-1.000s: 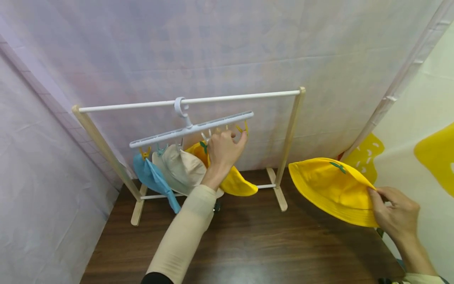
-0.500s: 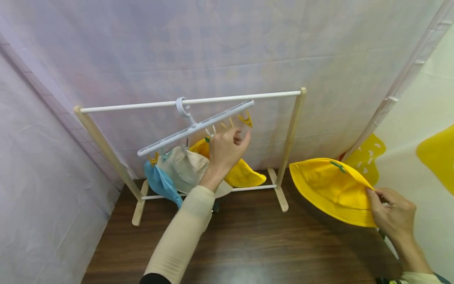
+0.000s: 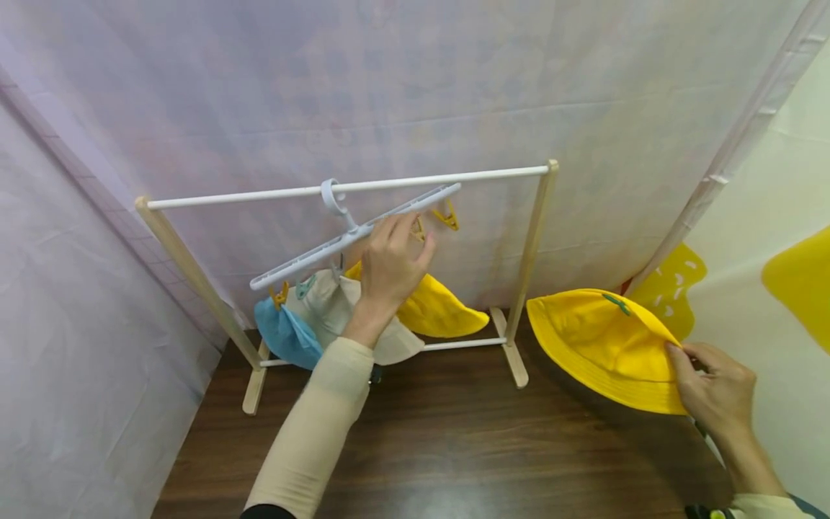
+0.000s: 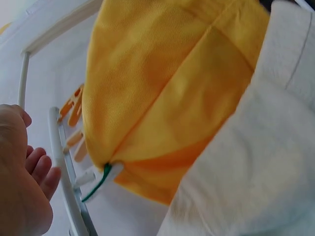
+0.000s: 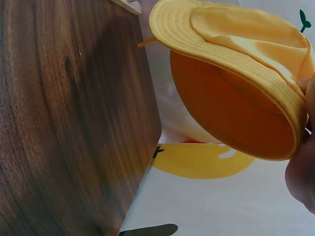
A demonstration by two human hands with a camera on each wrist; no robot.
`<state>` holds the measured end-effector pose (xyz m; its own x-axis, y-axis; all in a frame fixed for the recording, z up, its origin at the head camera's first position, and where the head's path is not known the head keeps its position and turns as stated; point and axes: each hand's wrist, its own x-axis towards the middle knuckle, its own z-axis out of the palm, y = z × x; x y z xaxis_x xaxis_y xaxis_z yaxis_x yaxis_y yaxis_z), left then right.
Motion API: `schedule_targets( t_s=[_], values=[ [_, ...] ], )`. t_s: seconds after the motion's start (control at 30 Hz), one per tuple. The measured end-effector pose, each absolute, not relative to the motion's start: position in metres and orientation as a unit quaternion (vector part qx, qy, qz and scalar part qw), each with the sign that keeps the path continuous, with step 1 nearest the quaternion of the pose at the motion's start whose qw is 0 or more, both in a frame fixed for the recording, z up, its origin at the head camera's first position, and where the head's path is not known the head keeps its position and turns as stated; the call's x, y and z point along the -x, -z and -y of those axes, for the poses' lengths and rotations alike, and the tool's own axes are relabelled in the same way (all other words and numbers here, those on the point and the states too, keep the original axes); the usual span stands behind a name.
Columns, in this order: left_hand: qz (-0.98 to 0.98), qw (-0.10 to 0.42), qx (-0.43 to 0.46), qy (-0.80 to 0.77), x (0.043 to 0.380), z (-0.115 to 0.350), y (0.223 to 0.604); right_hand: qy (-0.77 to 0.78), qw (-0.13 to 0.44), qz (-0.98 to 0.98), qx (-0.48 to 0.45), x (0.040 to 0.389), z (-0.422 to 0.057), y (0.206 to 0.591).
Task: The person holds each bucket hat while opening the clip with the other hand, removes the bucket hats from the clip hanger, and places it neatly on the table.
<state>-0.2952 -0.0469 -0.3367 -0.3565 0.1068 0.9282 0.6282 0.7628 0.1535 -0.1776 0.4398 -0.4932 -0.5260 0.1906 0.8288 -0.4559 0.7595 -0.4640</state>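
My right hand [image 3: 720,393] pinches the brim of a yellow bucket hat [image 3: 606,346] with a green sprout, held out at the right. My left hand [image 3: 392,267] is at the pale clip hanger [image 3: 301,262], fingers loosely bent and nothing seen in them; whether they touch its bar I cannot tell. Behind that hand hangs a second yellow hat [image 4: 162,93], beside an off-white hat [image 3: 395,342] and a blue hat [image 3: 285,335]. A yellow clip [image 3: 447,216] and a tan clip [image 4: 75,144] hang near the hanger's raised right end, gripping nothing.
The tilted hanger hooks over the white top rod [image 3: 447,177] of a wooden-legged rack [image 3: 532,249]. That rack stands on a dark wood table [image 3: 493,447]. Pale cloth [image 3: 648,108] encloses the back and sides, with yellow shapes printed at the right.
The hanger's right end has risen and the hanging hats have shifted right. My left hand has moved slightly left along the bar, off the yellow clip's side. The right hand barely moved.
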Motion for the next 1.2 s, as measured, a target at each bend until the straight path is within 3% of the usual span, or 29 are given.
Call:
schedule_targets(
  t_s=[0.27,0.53,1.2],
  values=[
    [0.786,0.541,0.237,0.181,0.302,0.064,0.334,-0.349,0.467,0.809,-0.071,0.178,-0.44,0.501],
    [0.818,0.495,0.24,0.167,0.301,0.07,0.334,-0.34,0.452,0.823,-0.057,0.185,-0.441,0.512],
    [0.838,0.464,0.23,0.173,0.301,0.074,0.337,-0.38,0.287,0.874,0.091,0.194,-0.432,0.526]
  ],
)
